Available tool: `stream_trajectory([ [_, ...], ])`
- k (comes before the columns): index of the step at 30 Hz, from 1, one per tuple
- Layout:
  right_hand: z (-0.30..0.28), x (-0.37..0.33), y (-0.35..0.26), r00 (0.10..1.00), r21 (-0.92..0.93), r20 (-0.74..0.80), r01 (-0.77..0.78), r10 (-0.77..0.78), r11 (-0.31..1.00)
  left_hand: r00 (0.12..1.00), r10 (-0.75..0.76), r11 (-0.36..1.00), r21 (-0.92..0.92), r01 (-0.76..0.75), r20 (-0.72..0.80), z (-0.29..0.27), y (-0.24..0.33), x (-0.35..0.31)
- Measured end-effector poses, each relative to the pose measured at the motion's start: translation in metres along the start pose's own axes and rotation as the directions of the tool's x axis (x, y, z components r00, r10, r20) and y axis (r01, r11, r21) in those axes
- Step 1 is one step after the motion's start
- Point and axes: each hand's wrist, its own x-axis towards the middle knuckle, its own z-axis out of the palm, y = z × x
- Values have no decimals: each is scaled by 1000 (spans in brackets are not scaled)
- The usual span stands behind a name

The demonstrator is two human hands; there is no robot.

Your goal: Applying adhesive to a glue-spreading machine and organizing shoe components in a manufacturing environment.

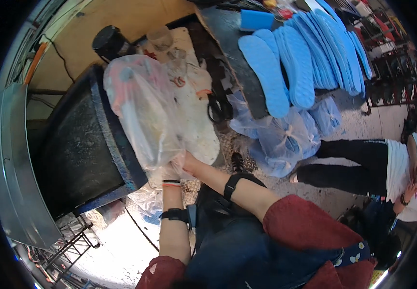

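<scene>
A large clear plastic bag (143, 111) lies over the edge of the work surface, with pinkish, white and bluish contents showing dimly through it. At its gathered near end both my hands meet. My left hand (171, 171), partly covered by the crumpled plastic, is closed on the bag. Beside it, my right hand (183, 163) is closed on the same gathered end; its fingertips are hidden by the plastic.
Blue insoles (269, 74) stand in stacks on a dark table at the right, above several knotted bags (285, 139) of blue pieces. A dark blue-edged bin (80, 149) is at left. Scissors (219, 107) and a black pot (111, 42) lie beyond. Another person (401, 168) stands right.
</scene>
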Motion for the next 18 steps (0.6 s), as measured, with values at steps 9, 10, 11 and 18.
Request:
stream_trajectory([
  [9, -59, -50, 37, 901, 646, 374, -424, 220, 635, 959, 278, 892, 354, -280, 58, 2, 0, 2],
  [10, -78, -54, 44, 880, 630, 407, -466, 246, 621, 951, 302, 867, 394, -305, 72, 6, -1, 4],
  [11, -96, -64, 45, 854, 528, 376, -517, 360, 674, 939, 336, 837, 432, -336, 79, 7, 2, 1],
  [18, -278, -170, 33, 842, 4, -122, -528, 525, 849, 909, 415, 628, 713, -311, 31, 7, 9, -2],
])
